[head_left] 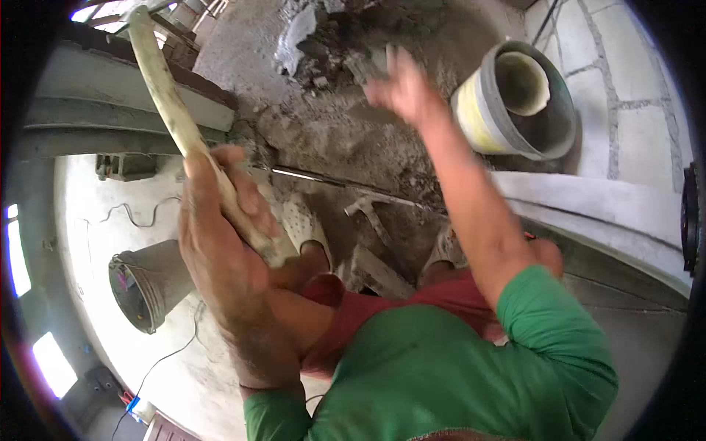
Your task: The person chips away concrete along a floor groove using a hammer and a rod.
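My left hand (215, 228) has its grip around a long wooden stick (168, 92), which leans up and away from me. My right hand (410, 92) is blurry, but its grip looks loose, with nothing I can see in it. It is over the heap of broken bits (316, 51). I think some breaking is done, but the heap is on the ground, not in the bucket (472, 110), so clearing seems left.

a dark bucket (172, 275); pale blockwork (643, 66)
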`<control>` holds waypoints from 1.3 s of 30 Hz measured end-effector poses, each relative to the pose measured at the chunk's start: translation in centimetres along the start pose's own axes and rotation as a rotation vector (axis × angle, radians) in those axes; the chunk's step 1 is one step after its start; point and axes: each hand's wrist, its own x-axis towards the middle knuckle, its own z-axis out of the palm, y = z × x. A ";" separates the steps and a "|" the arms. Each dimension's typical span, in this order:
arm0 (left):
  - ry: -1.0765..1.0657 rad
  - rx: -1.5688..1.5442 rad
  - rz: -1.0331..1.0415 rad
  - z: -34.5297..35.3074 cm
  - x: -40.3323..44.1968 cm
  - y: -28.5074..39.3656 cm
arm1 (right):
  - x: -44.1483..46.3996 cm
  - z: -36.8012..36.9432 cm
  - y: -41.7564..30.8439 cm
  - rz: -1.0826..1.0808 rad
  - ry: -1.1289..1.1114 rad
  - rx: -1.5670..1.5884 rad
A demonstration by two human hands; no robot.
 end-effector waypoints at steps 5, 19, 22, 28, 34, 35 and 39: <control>-0.042 0.055 0.033 -0.5 0.5 -0.5 | -1.2 13.2 -16.1 -0.557 0.035 -0.463; -0.207 -0.176 -0.008 -2.4 -1.4 -0.6 | -12.2 -18.4 15.1 0.836 0.015 -1.068; -0.244 -0.016 0.078 -1.7 -0.5 -1.3 | -15.5 -16.0 17.7 0.725 -0.414 -1.616; -0.179 -0.085 -0.195 -1.2 3.7 -2.2 | -19.2 -16.6 26.3 0.562 -0.264 -1.666; -0.122 -0.014 -0.173 1.5 3.2 -1.5 | -17.6 -14.4 23.4 0.499 -0.196 -1.698; -0.109 -0.030 -0.150 1.4 2.8 -1.5 | -17.0 -14.1 22.3 0.483 -0.182 -1.610; -0.172 -0.097 -0.054 1.1 1.2 -1.3 | -13.7 -13.1 23.6 0.377 -0.011 -1.510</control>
